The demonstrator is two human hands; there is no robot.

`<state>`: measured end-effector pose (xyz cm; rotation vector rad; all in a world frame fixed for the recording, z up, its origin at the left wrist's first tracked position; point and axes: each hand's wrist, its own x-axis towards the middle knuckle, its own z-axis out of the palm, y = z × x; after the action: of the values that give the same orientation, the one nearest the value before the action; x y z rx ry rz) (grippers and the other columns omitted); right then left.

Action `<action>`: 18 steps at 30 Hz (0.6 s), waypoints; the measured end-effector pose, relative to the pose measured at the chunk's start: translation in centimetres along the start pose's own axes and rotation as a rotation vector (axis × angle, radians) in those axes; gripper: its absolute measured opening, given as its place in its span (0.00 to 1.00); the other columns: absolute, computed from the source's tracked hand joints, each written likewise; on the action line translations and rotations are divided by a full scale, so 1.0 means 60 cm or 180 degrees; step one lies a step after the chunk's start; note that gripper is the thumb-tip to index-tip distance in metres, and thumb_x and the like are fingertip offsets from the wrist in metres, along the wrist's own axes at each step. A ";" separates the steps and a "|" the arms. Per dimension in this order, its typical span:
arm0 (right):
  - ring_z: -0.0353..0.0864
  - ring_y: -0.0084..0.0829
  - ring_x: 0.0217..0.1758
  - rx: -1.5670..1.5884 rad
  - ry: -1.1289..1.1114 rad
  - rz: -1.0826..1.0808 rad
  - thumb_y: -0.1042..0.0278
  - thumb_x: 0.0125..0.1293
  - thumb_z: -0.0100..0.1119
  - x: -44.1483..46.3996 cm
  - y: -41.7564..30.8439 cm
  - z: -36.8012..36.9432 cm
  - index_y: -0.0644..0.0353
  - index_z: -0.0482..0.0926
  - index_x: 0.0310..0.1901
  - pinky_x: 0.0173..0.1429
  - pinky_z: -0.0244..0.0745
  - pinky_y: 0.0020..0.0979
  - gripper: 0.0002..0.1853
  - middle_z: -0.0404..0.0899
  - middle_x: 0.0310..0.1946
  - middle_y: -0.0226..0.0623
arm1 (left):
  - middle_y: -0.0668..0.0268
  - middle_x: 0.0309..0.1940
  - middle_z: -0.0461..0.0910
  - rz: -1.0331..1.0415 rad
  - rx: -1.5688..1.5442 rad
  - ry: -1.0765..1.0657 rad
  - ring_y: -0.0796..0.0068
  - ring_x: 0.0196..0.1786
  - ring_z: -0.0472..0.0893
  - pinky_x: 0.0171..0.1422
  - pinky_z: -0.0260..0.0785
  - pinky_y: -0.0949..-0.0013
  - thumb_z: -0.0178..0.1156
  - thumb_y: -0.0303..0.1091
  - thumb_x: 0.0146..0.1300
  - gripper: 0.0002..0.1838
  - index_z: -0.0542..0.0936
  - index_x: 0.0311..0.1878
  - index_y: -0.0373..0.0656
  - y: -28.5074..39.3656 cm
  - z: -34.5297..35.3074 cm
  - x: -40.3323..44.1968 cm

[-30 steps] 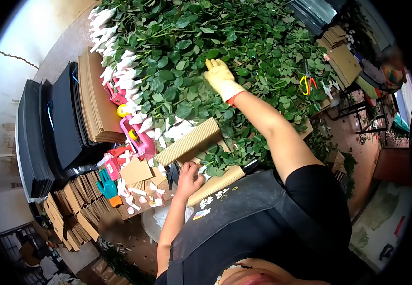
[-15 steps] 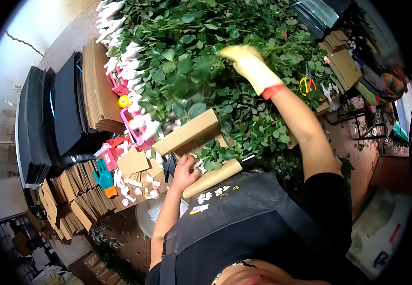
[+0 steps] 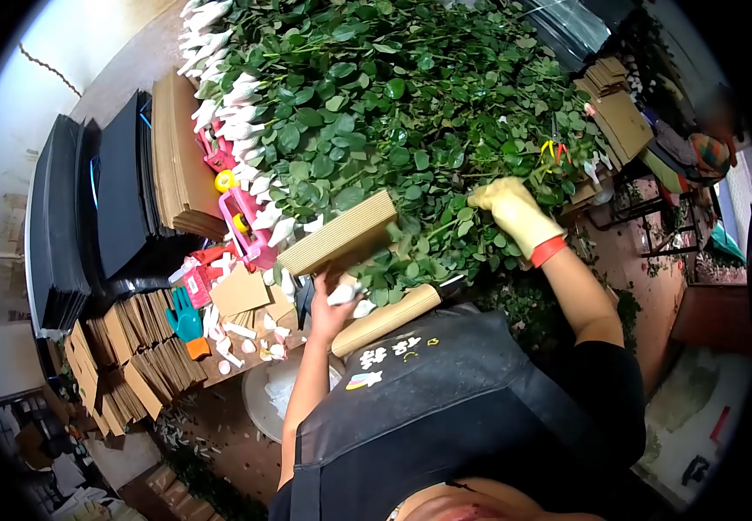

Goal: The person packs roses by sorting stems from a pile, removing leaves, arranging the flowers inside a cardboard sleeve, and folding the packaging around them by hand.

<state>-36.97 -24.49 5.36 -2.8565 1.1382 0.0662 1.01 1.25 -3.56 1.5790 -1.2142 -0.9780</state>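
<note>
The bare left hand (image 3: 330,306) grasps a white-wrapped bud (image 3: 343,294) between thumb and fingers, inside an open corrugated cardboard wrap (image 3: 338,233). The gloved right hand (image 3: 511,212) is closed on a leafy stem (image 3: 442,229), over piled green foliage (image 3: 350,95). Left of the wrap are a pink tool (image 3: 249,230) and a teal glove (image 3: 186,316); yellow-and-red-handled snips (image 3: 554,151) lie beyond the right hand.

I see matt, ribbed cardboard (image 3: 338,234) and leaves (image 3: 324,143) with a patchy gloss. The pale glove (image 3: 515,215) looks like smooth rubber, the pink holder (image 3: 250,234) like shiny plastic; the dark apron (image 3: 428,373) reads dull and scuffed to me.
</note>
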 end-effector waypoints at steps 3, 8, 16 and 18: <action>0.91 0.34 0.48 -0.0674 -0.0392 0.0370 0.73 0.62 0.62 -0.018 -0.014 0.058 0.42 0.91 0.46 0.51 0.84 0.35 0.15 0.91 0.44 0.30 | 0.62 0.63 0.81 -0.0228 -0.0036 -0.0230 0.70 0.56 0.84 0.60 0.80 0.66 0.79 0.28 0.60 0.40 0.74 0.76 0.46 -0.024 -0.005 0.003; 0.90 0.44 0.54 -0.0619 -0.2135 0.0329 0.72 0.70 0.62 0.022 -0.003 0.000 0.44 0.82 0.68 0.59 0.84 0.39 0.25 0.90 0.51 0.39 | 0.59 0.58 0.82 -0.0035 0.0556 -0.0134 0.63 0.54 0.86 0.58 0.81 0.63 0.79 0.35 0.61 0.33 0.79 0.69 0.47 0.000 -0.006 -0.001; 0.84 0.47 0.64 0.1071 0.1685 0.0123 0.63 0.73 0.64 0.382 0.024 -0.167 0.58 0.82 0.63 0.70 0.78 0.42 0.19 0.84 0.64 0.47 | 0.53 0.52 0.82 0.0067 0.0872 -0.0105 0.55 0.50 0.85 0.55 0.81 0.58 0.78 0.37 0.62 0.31 0.79 0.67 0.43 0.009 -0.002 -0.002; 0.80 0.46 0.68 0.0303 0.1462 0.0601 0.62 0.70 0.68 0.469 0.030 -0.190 0.55 0.75 0.70 0.74 0.74 0.39 0.29 0.79 0.67 0.45 | 0.53 0.51 0.83 -0.0015 0.0893 -0.0133 0.54 0.49 0.86 0.55 0.81 0.58 0.78 0.38 0.62 0.31 0.79 0.66 0.43 0.007 -0.002 -0.001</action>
<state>-17.60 -45.96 14.84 -2.7437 1.4334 -0.6464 1.02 1.28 -3.11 1.7852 -1.4261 -0.8757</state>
